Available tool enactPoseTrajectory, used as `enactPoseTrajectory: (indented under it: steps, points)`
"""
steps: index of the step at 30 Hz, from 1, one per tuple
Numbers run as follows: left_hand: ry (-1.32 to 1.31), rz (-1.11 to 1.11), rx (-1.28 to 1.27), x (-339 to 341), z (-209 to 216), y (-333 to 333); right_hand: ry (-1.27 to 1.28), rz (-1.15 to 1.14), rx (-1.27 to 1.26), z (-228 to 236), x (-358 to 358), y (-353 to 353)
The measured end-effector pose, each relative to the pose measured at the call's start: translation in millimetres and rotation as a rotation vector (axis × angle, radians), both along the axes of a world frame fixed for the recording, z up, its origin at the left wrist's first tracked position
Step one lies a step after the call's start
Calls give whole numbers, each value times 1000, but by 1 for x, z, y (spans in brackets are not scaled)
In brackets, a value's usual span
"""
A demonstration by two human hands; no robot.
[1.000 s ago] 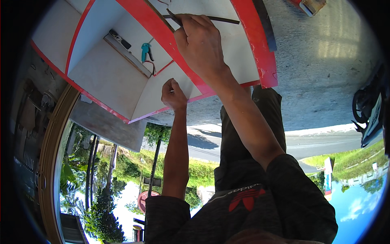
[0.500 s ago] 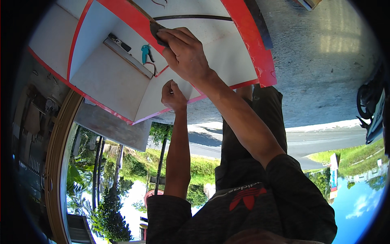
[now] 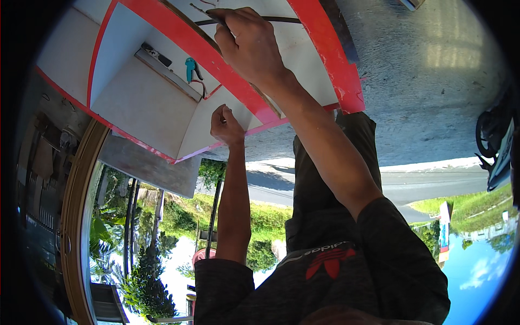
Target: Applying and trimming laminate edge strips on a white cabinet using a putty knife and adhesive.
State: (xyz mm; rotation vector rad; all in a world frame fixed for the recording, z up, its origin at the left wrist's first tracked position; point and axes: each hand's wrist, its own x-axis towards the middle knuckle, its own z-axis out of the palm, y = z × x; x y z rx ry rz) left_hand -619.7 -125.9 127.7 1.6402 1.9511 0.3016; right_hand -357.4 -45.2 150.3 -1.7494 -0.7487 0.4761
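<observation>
A white box-like cabinet with red edges (image 3: 162, 21) lies in front of me, its compartments open toward me. My right hand (image 3: 250, 46) is closed around a dark, flat, thin piece (image 3: 218, 16), its kind unclear, held above the cabinet's red middle strip. Below and to the left, my left hand (image 3: 226, 125) is curled closed beside the cabinet's near edge. Whatever its fingers hold, if anything, is hidden. Inside the left compartment rests a teal and black pistol-shaped tool (image 3: 190, 69). Close to it lies a long strip bearing a black-handled part (image 3: 158, 55).
Rough grey concrete floor (image 3: 411, 103) stretches to the right of the cabinet. A dark vehicle part (image 3: 490, 132) stands at the far right. A brown wooden frame (image 3: 73, 227) borders the left side. Beyond my legs run a road (image 3: 422, 187) and grass.
My right hand has moved up and away from me along the red strip with the dark piece. The strip's near end now shows. My left hand has shifted slightly left.
</observation>
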Motion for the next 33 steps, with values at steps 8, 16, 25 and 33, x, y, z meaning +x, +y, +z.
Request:
enactPoseTrajectory:
  steps: [8,16,25,33]
  points:
    - [21,24,3,-1,5,-2,307,90,-235,19,13,-37]
    - [9,25,54,4,1,-4,213,180,-65,29,8,-25]
    - [-12,53,61,-2,-2,-1,338,100,-251,32,-7,-72]
    - [31,-14,59,2,-3,-2,617,148,-301,82,-38,-116]
